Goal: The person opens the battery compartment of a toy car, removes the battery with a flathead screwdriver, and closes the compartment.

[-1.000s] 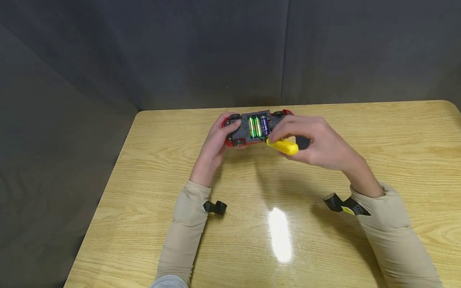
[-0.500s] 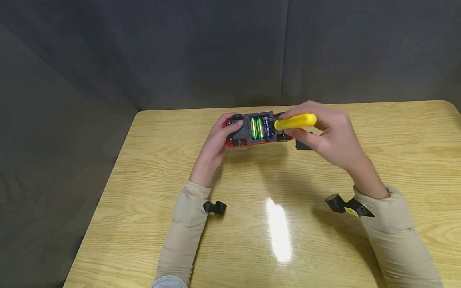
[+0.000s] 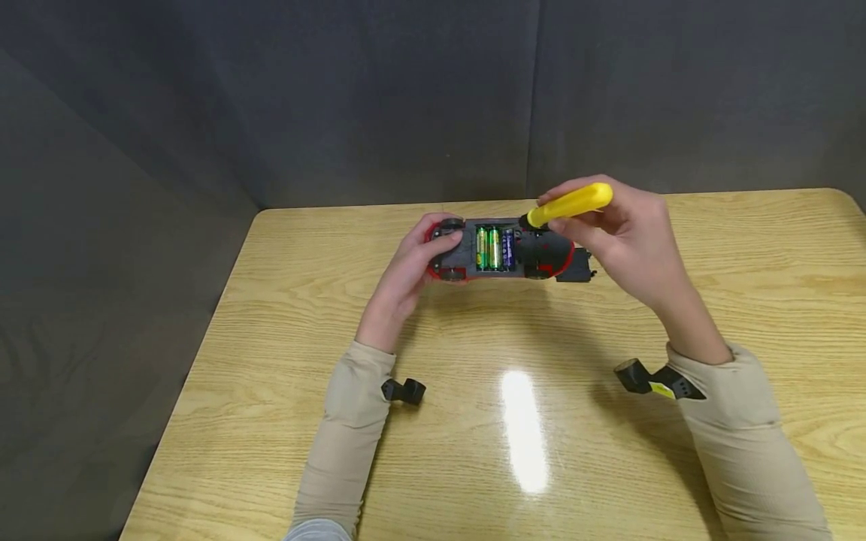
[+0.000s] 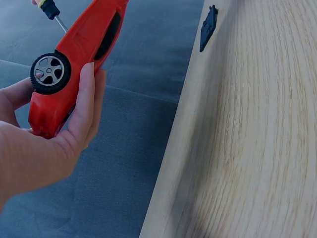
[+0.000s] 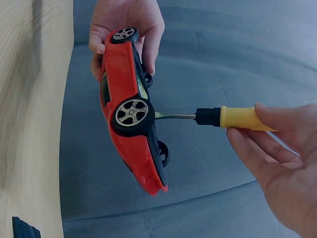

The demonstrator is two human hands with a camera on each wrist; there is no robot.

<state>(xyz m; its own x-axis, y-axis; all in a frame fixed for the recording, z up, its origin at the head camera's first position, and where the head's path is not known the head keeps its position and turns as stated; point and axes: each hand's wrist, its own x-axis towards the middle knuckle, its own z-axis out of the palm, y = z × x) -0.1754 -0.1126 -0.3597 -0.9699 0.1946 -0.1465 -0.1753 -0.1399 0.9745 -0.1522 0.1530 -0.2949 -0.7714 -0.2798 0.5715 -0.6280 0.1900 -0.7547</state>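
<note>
My left hand [image 3: 406, 270] grips one end of a red toy car [image 5: 121, 79], thumb on the dark underside, which faces my head camera. Its battery compartment is uncovered. Two green batteries [image 3: 495, 249] and a purple battery [image 3: 509, 249] lie side by side in it. Between thumb and fingers, my right hand [image 3: 629, 240] holds a screwdriver [image 5: 237, 118] by its yellow handle. The metal shaft points at the underside, beside the compartment. In the right wrist view a wheel [image 5: 132, 116] sits close to the tip, and exact contact is hard to tell.
A black battery cover [image 4: 209, 29] lies on the wooden table [image 3: 271, 315], just past the car's right end in the head view. Dark grey cloth [image 3: 379, 98] hangs behind the table's far edge. The car is held above the tabletop.
The screwdriver has moved from the compartment's near edge up and right to its far right side, its handle swinging upward. The car has shifted slightly right and levelled; more of its right end shows.
</note>
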